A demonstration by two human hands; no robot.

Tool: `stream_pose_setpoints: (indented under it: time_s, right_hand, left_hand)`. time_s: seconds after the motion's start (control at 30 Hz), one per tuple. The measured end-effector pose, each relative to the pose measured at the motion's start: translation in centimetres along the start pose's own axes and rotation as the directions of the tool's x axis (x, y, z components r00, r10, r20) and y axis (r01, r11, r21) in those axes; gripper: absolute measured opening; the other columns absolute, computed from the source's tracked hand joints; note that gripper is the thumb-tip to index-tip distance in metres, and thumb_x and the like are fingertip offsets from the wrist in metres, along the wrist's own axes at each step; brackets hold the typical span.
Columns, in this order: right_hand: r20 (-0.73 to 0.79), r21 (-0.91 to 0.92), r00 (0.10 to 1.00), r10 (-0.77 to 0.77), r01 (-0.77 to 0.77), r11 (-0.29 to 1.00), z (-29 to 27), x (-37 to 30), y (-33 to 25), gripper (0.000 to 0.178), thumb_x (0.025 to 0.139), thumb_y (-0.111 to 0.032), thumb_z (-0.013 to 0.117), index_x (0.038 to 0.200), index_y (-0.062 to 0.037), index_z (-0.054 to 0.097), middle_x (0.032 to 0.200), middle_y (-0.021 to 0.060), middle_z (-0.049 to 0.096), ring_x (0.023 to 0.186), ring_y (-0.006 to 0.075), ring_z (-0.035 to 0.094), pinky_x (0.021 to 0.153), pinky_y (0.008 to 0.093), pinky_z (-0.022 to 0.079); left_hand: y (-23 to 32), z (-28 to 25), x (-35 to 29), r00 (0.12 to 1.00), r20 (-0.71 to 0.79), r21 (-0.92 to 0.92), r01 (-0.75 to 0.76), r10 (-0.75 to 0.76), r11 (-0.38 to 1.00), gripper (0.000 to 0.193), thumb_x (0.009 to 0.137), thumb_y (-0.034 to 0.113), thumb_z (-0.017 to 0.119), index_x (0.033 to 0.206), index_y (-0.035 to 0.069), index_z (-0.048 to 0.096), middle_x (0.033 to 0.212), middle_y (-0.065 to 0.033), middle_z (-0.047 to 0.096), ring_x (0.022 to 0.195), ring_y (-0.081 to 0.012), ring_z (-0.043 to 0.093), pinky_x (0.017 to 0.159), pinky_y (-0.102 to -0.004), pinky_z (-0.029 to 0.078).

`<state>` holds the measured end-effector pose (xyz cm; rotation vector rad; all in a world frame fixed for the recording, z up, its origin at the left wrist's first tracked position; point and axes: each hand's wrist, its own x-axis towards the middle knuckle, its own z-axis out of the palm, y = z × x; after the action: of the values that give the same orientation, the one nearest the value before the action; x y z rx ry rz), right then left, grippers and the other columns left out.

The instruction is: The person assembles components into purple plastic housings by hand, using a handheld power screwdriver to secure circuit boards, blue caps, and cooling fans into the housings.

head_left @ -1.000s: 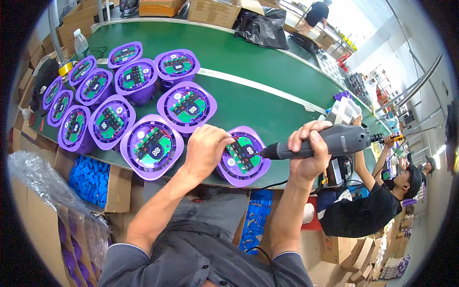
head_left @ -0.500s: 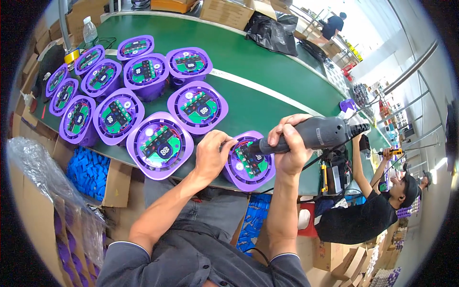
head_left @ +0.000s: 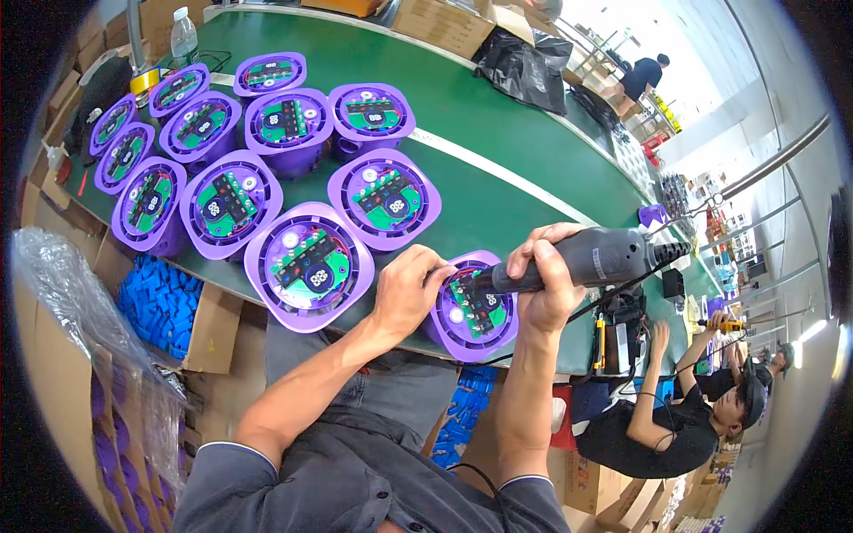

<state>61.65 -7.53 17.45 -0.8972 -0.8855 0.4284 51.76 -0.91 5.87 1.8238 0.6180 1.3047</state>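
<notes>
A purple rounded-square housing (head_left: pixel 506 333) with a green circuit board (head_left: pixel 487 322) inside stands near the bench's front edge. My right hand (head_left: pixel 548 277) grips a black corded electric screwdriver (head_left: pixel 609 258), held nearly level, its tip over the board. At the housing's left rim is my left hand (head_left: pixel 407 289), thumb and fingertips pinched together above the board's edge; whatever they hold is too small to make out. Just left of this hand sits another purple housing (head_left: pixel 311 315), board facing up, and a further one (head_left: pixel 422 226) stands behind it.
Several more purple housings (head_left: pixel 233 251) fill the left of the green bench (head_left: pixel 498 142). Below the bench is a carton of blue parts (head_left: pixel 160 306). A black plastic bag (head_left: pixel 524 71) lies on the far side. At the right, a co-worker (head_left: pixel 657 435) sits by the bench.
The view has shifted slightly. Both hands stay at the same housing, with the screwdriver tip still over its board. The co-worker at the right has lowered an arm.
</notes>
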Motion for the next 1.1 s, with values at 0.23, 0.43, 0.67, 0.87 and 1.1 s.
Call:
stream_pose_setpoints:
  time_s: [0.23,0.43,0.67,0.87,1.1]
  right_hand:
    - [0.029,-0.09,0.994,0.105,-0.102,0.991,0.5,0.3,0.2,0.01,0.075,0.001,0.057,0.081,-0.0005,0.049,0.063,0.0057,0.053,0.051,0.0126,0.053,0.048,0.0247,0.045]
    - [0.056,-0.222,0.993,0.104,-0.09,0.971,1.8,0.1,0.1,0.009,0.076,0.001,0.059,0.078,-0.0004,0.051,0.059,0.0038,0.053,0.047,0.0104,0.052,0.046,0.0222,0.044]
    - [-0.004,-0.044,1.0,0.024,-0.024,0.999,0.3,0.2,-0.9,0.016,0.072,-0.001,0.058,0.084,-0.0007,0.047,0.063,0.0093,0.051,0.047,0.0157,0.05,0.045,0.0271,0.044]
    - [0.03,0.112,0.997,-0.076,0.072,0.991,-1.6,-0.2,-3.7,0.015,0.073,-0.001,0.054,0.085,-0.0026,0.044,0.067,0.0119,0.049,0.047,0.0177,0.048,0.045,0.0285,0.044]
    - [0.006,0.17,0.993,-0.117,0.115,0.979,-3.4,-0.8,-4.8,0.016,0.072,0.002,0.052,0.085,-0.0019,0.043,0.069,0.013,0.049,0.047,0.0181,0.048,0.047,0.029,0.045]
  left_hand:
    - [-0.1,0.1,0.0,1.0,0.0,0.006,-0.027,0.027,1.0,0.011,0.068,0.002,0.067,0.072,0.0,0.057,0.068,-0.0093,0.056,0.059,-0.0216,0.055,0.051,-0.0302,0.043]
    - [-0.1,-0.3,0.0,1.0,0.004,-0.01,0.02,-0.02,1.0,0.009,0.068,0.001,0.066,0.073,0.001,0.06,0.069,-0.0094,0.058,0.061,-0.0218,0.057,0.054,-0.0306,0.044]
    - [0.3,-1.3,-0.2,0.988,0.007,0.035,-0.156,0.156,0.987,0.01,0.067,0.002,0.066,0.076,0.002,0.062,0.072,-0.0089,0.06,0.068,-0.0234,0.057,0.059,-0.0323,0.045]
    - [1.8,-1.5,0.2,0.945,0.201,0.062,-0.274,0.257,0.96,0.012,0.068,0.001,0.063,0.08,0.001,0.063,0.072,-0.009,0.06,0.069,-0.0243,0.055,0.061,-0.0338,0.047]
    - [3.1,0.8,0.5,0.907,0.321,0.017,-0.294,0.273,0.956,0.016,0.066,0.002,0.066,0.082,0.004,0.065,0.073,-0.0097,0.061,0.067,-0.0243,0.056,0.06,-0.0329,0.047]
